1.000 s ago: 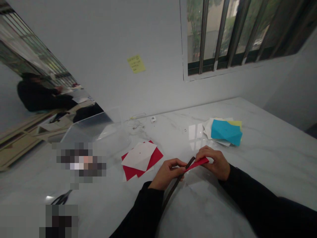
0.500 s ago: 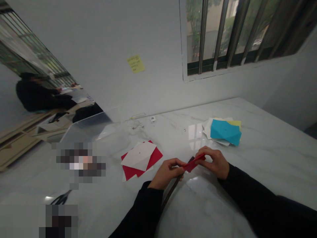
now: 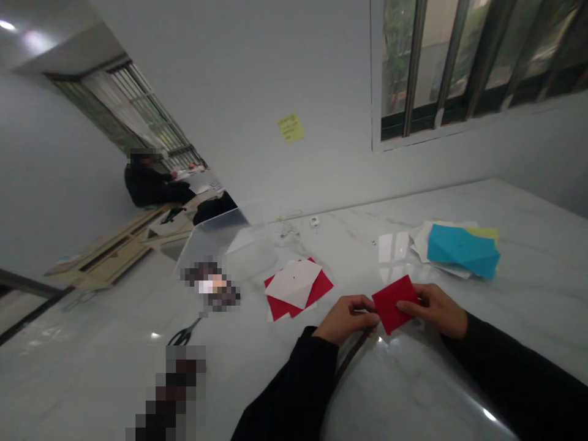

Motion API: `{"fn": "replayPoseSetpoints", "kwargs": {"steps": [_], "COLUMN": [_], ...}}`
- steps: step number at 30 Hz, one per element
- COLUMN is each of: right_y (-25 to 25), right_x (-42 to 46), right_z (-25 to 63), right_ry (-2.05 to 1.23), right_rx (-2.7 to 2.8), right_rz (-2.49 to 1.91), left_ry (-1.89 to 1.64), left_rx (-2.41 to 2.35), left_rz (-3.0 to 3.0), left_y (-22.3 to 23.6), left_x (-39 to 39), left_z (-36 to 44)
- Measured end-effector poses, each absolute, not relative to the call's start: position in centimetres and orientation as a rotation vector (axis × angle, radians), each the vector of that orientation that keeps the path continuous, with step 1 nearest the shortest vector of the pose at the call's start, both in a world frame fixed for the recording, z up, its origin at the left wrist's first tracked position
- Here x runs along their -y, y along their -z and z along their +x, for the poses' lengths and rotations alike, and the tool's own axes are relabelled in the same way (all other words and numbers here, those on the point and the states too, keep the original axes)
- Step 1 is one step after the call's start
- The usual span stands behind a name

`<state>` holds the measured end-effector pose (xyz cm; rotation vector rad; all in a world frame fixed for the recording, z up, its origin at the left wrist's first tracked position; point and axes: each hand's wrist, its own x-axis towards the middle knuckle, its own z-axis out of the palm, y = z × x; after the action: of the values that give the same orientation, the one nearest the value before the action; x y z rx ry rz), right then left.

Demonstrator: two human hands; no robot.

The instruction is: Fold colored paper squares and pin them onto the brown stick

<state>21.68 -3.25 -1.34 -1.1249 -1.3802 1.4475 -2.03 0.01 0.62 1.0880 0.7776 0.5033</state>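
My right hand (image 3: 438, 309) pinches a red square of paper (image 3: 390, 300), which looks folded; its thumb lies flat on the face. Beside the paper's left edge, my left hand (image 3: 350, 318) is closed with thumb and forefinger together. A narrow dark brown ribbon (image 3: 351, 355) runs from under those fingers down toward the left sleeve; its upper end is hidden. To the left of my hands lies a stack of red and white paper pieces (image 3: 294, 283), the top white one bearing a small dark dot.
Blue, yellow and white papers (image 3: 463, 251) are piled at the right. Black-handled scissors (image 3: 181, 335) lie at the left, near blurred-out items. A clear plastic sheet (image 3: 215, 236), thin wire (image 3: 289, 231) and small white block (image 3: 314, 221) sit further back. A person (image 3: 149, 180) sits in the background.
The red paper has turned from nearly edge-on to face up. My left fingers have shifted to its left edge. The whole view has swung left.
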Motion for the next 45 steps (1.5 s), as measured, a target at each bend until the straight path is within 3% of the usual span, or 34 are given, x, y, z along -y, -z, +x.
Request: {"fn": "replayPoseSetpoints", "kwargs": {"steps": [8, 17, 20, 24, 27, 40, 45], "right_y": [1.7, 2.3, 1.7, 1.2, 1.2, 2.4, 1.6], "right_x": [2.2, 1.0, 1.5, 2.7, 3.2, 0.9, 1.3], "right_z": [22.4, 22.7, 22.2, 21.2, 20.5, 22.0, 21.4], "right_ry": [-1.378, -1.029, -1.139, -1.584, -1.540, -1.120, -1.229], "right_rx": [1.264, 1.000, 1.080, 1.588, 1.713, 1.061, 0.851], "right_rz": [-1.184, -1.388, -1.311, -1.103, -1.040, -1.355, -1.332], "left_ry": [-0.531, -0.947, -0.920, -0.917, -0.936, -0.903, -0.914], "left_rx": [-0.812, -0.987, -0.971, -0.951, -0.961, -0.987, -0.968], "left_rz": [1.157, 0.979, 0.977, 0.968, 0.958, 0.988, 1.001], "left_y": [-0.5, -0.3, -0.3, -0.1, -0.1, -0.6, -0.5], "left_x": [-0.5, -1.6, -1.5, -1.5, -1.6, -1.4, -1.4], "left_z": [-2.3, -1.6, -1.5, -1.5, -1.5, -1.4, -1.3]}}
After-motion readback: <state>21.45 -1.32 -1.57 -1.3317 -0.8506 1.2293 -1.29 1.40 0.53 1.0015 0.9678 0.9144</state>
